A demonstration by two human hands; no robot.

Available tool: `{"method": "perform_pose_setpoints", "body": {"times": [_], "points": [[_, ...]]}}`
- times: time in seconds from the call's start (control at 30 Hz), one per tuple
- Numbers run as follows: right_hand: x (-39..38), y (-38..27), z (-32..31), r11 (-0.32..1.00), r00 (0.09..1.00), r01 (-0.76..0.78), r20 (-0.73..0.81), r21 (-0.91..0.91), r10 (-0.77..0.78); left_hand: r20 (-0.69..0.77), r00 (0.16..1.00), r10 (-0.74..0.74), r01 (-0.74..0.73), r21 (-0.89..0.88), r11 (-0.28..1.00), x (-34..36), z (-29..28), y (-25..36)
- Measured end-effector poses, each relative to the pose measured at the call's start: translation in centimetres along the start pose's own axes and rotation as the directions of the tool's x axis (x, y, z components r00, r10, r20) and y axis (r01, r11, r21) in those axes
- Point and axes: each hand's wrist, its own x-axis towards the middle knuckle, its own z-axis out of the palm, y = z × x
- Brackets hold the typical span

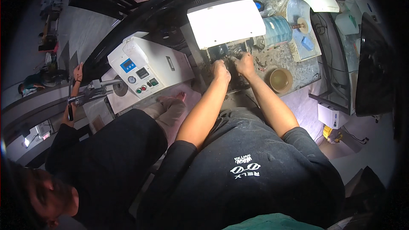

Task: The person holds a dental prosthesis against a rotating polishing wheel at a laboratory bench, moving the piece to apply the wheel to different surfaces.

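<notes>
My left hand (220,70) and my right hand (245,64) are side by side at the mouth of a bench machine, just below its bright white hood (226,23). Both are closed, fingertips pinched toward each other. Whatever sits between them is too small and too shadowed to make out. Around them lies a dark, wet-looking work opening (238,83). A round brown bowl (280,80) with murky liquid stands right of my right hand. Behind it, a large clear blue water bottle (277,30) lies on its side.
On the right, a curved white tray (313,49) carries a blue block (306,43) beside a wheel on a spindle (302,25). To the left is a white control box (149,66) with gauge and buttons. A co-worker (106,157) sits close at my left, one arm by a metal lever (70,113).
</notes>
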Motion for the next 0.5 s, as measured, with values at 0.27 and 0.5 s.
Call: {"method": "perform_pose_setpoints", "body": {"times": [0.27, 0.5], "points": [[0.1, 0.4, 0.0, 1.000, 0.999, 0.013, -0.029, -0.023, -0.013, 0.127, 0.991, 0.048, -0.063, 0.120, 0.991, -1.6, 0.2, 1.2], [0.1, 2.4, 1.6, 0.995, 0.998, 0.055, -0.040, 0.083, -0.051, 0.359, 0.901, 0.245, -0.393, 0.433, 0.811, 0.6, -1.1, 2.2]]}}
